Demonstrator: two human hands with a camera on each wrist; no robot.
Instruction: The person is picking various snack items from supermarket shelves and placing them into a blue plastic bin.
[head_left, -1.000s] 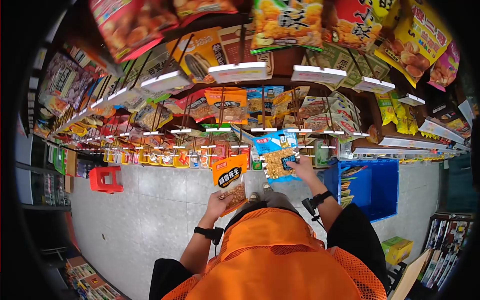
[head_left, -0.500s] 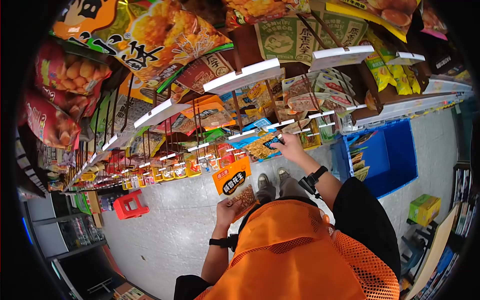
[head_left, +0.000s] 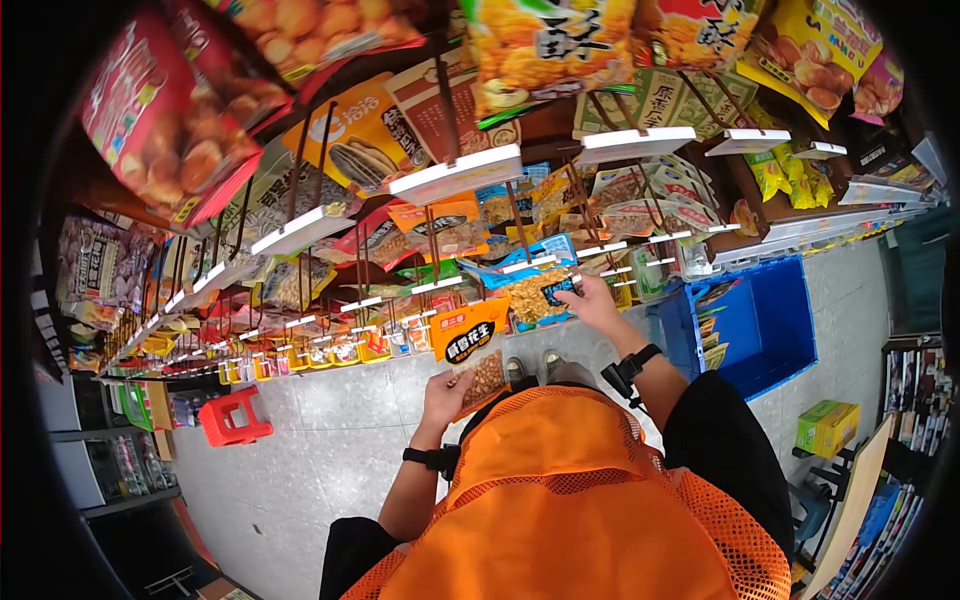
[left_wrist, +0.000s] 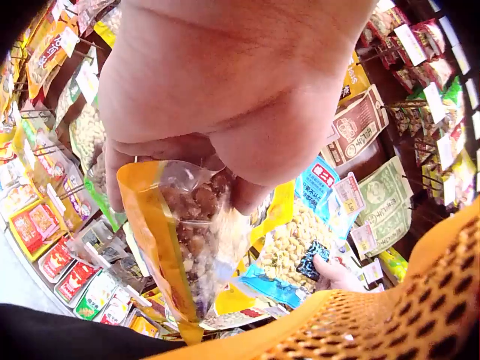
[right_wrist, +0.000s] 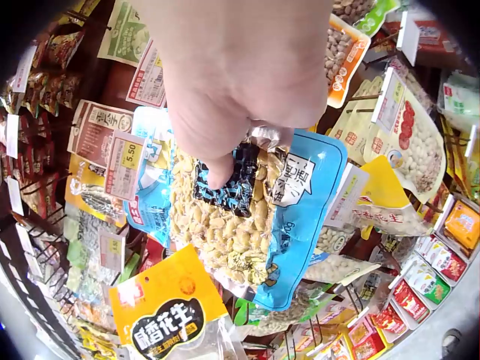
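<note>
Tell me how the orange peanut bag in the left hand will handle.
The orange peanut bag is probably fairly stiff: it stands flat beyond the left hand without folding. Its glossy film may be slippery. The nuts showing through it look loose, so they would likely shift when tilted.

the person wears a bright orange mesh vest (head_left: 560,500) with fine holes over a black top whose short sleeves (head_left: 720,450) end above the elbows, leaving the forearms bare. a black band (head_left: 425,458) with a small black camera mount circles the wrist behind the left grip (head_left: 447,390), a matching one (head_left: 630,368) behind the right grip (head_left: 597,300). dark shoes (head_left: 515,368) show below.
</note>
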